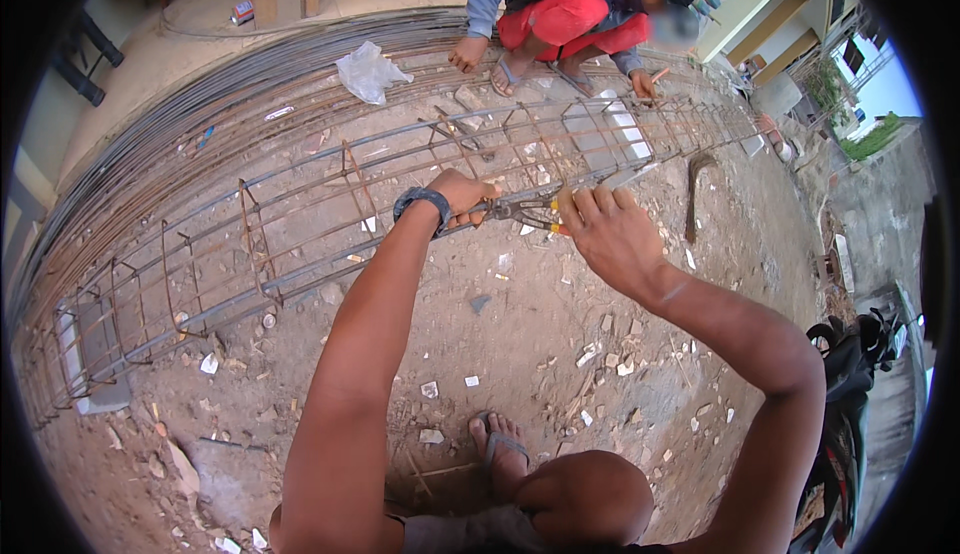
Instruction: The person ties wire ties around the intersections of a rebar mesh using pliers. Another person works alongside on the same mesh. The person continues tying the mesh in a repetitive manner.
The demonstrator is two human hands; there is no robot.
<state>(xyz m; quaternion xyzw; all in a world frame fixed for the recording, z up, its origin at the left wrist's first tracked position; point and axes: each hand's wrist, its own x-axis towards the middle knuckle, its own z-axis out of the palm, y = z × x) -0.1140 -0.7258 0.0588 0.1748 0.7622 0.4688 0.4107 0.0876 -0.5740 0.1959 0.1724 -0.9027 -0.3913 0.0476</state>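
A long cage of rusty steel bars (300,204) lies across the dirt in front of me. My left hand (462,197), with a dark watch on its wrist, reaches to the cage's near bar. My right hand (606,234) is closed around the handles of a pair of metal pincers (520,210), whose jaws point left at the bar beside my left hand. I cannot tell whether the left hand grips the bar or a thin wire. My sandalled foot (500,444) and bent knee show below.
Another person (570,9) in a grey top and red trousers crouches at the cage's far side, hands on the bars. Long loose bars (200,84) lie behind it. A white plastic bag (368,71), a bent bar (695,189) and a motorbike (850,394) are nearby.
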